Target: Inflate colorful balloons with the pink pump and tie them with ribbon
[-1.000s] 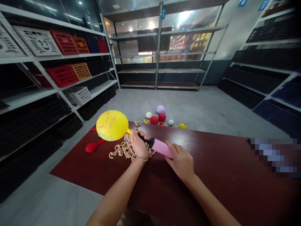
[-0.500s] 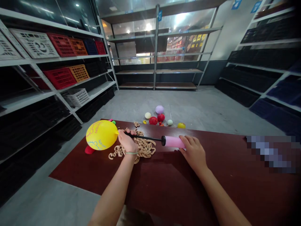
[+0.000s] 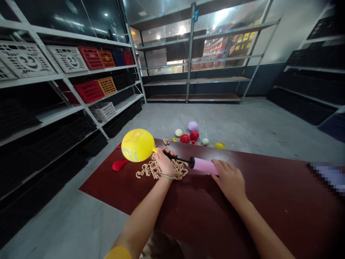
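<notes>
My left hand (image 3: 165, 163) is closed around the black handle of a balloon pump (image 3: 206, 166) and the neck of an inflated yellow balloon (image 3: 138, 145). Printed markings show on the balloon, which points away to the left. Wrapped round the pump's pink barrel is my right hand (image 3: 231, 180). A short stretch of black rod shows between handle and barrel. Beneath my left hand lies a pile of long, curled beige balloons (image 3: 151, 169), partly hidden by the hand and wrist. A limp red balloon (image 3: 118, 165) rests on the table to the left.
The dark red table (image 3: 215, 223) spans the foreground. Beyond its far edge, several round balloons (image 3: 193, 126) lie on the grey floor. Shelves with plastic crates (image 3: 91, 57) stand at left, and a metal rack (image 3: 190, 64) stands at the back. A pixelated object (image 3: 330, 176) is at right.
My hands have come closer together, and less of the pump's black rod shows. The view has turned left, so everything sits further right. Both hands keep their hold.
</notes>
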A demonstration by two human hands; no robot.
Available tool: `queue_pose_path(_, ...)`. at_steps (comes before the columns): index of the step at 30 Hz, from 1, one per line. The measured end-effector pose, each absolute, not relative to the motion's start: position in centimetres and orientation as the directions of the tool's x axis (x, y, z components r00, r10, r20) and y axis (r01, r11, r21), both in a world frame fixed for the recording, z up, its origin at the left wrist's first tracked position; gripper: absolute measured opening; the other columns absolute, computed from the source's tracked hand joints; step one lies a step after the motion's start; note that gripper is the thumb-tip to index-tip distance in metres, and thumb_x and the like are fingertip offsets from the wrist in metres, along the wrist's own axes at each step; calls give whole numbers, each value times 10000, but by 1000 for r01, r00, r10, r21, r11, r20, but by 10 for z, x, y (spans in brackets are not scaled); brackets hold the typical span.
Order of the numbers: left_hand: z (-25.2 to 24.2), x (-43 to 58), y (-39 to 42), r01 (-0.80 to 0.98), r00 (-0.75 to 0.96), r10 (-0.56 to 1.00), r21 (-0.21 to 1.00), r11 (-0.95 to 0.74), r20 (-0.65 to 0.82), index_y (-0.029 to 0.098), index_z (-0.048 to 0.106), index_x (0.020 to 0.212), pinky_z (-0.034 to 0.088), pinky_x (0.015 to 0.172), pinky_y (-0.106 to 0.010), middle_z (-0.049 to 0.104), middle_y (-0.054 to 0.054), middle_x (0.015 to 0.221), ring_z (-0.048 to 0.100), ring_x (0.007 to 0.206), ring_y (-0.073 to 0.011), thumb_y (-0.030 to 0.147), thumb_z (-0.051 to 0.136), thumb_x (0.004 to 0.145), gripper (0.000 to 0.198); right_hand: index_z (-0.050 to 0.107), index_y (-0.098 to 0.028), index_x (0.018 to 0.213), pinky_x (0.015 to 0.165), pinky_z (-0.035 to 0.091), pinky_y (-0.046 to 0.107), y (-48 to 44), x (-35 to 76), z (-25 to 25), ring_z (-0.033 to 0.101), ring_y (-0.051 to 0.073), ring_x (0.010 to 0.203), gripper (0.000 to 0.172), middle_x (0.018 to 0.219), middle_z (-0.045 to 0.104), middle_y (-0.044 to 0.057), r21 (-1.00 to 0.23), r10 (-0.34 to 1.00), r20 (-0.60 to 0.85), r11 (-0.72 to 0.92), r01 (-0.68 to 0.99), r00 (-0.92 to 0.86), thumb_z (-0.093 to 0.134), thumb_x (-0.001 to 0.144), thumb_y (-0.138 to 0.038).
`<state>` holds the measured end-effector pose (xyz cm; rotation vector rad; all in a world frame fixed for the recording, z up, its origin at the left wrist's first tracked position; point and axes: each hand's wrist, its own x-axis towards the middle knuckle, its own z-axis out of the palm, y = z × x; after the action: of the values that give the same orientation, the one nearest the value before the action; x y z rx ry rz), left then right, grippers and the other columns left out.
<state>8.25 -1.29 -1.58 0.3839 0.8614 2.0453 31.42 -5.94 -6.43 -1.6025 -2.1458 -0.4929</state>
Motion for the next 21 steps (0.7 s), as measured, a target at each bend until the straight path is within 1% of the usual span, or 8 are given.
queue_pose_path(4, -4, 62, -10, -590, -655, 751, 674, -445, -78, 215, 368, 762, 411, 488, -236, 420, 71, 606, 440, 446, -72, 437, 495, 894, 288, 493, -231, 1253, 813, 394, 372, -57, 331, -58, 504, 283, 1102, 407, 1199, 615, 91, 20, 807, 565, 193, 981, -170, 553, 851, -240)
queue_pose_path(8, -7, 65, -13, -581, -661, 749, 652, -486, -31, 218, 366, 769, 396, 473, -234, 419, 66, 611, 431, 447, -73, 386, 468, 918, 246, 507, -205, 1212, 757, 418, 386, -65, 312, -61, 513, 305, 993, 413, 1057, 622, 126, -34, 798, 597, 128, 991, -82, 557, 803, -241)
queue_pose_path(10, -11, 77, -19, -569, -642, 766, 662, -488, 12, 218, 380, 765, 390, 455, -235, 426, 59, 604, 438, 442, -82, 389, 452, 929, 247, 498, -205, 1225, 716, 421, 383, -73, 294, -64, 535, 296, 913, 428, 984, 629, 117, -50, 812, 577, 147, 988, -92, 542, 801, -245)
queue_pose_path(13, -16, 96, -27, -584, -567, 822, 679, -444, 50, 216, 403, 759, 406, 446, -243, 443, 54, 593, 448, 428, -92, 425, 470, 926, 275, 434, -220, 1326, 710, 426, 366, -80, 273, -68, 573, 275, 905, 522, 1036, 644, 101, -93, 813, 563, 239, 966, -147, 524, 812, -222)
queue_pose_path(15, -19, 104, -29, -606, -520, 853, 683, -407, 47, 215, 409, 755, 423, 453, -247, 456, 53, 592, 455, 426, -93, 443, 498, 914, 292, 429, -230, 1340, 729, 422, 351, -79, 269, -68, 584, 259, 924, 523, 1071, 648, 85, -78, 807, 552, 303, 950, -212, 528, 827, -220)
queue_pose_path(17, -21, 105, -27, -609, -493, 869, 694, -385, 49, 211, 414, 745, 441, 470, -250, 466, 49, 598, 474, 443, -96, 454, 503, 911, 307, 470, -236, 1298, 751, 409, 347, -75, 275, -66, 581, 249, 933, 465, 1058, 652, 66, -26, 810, 521, 331, 943, -269, 543, 838, -231)
queue_pose_path(19, -21, 101, -24, -595, -500, 865, 706, -385, 50, 207, 420, 740, 457, 489, -254, 469, 44, 607, 491, 464, -99, 452, 492, 915, 309, 514, -235, 1237, 751, 387, 349, -69, 288, -64, 574, 246, 930, 401, 1034, 658, 57, 29, 826, 491, 303, 953, -277, 563, 839, -244)
queue_pose_path(21, -20, 94, -21, -578, -522, 851, 711, -401, 56, 205, 420, 741, 468, 505, -261, 463, 42, 610, 502, 478, -103, 441, 473, 920, 301, 536, -234, 1197, 732, 364, 347, -62, 307, -63, 568, 247, 934, 367, 1038, 662, 57, 60, 837, 493, 240, 969, -238, 581, 834, -252)
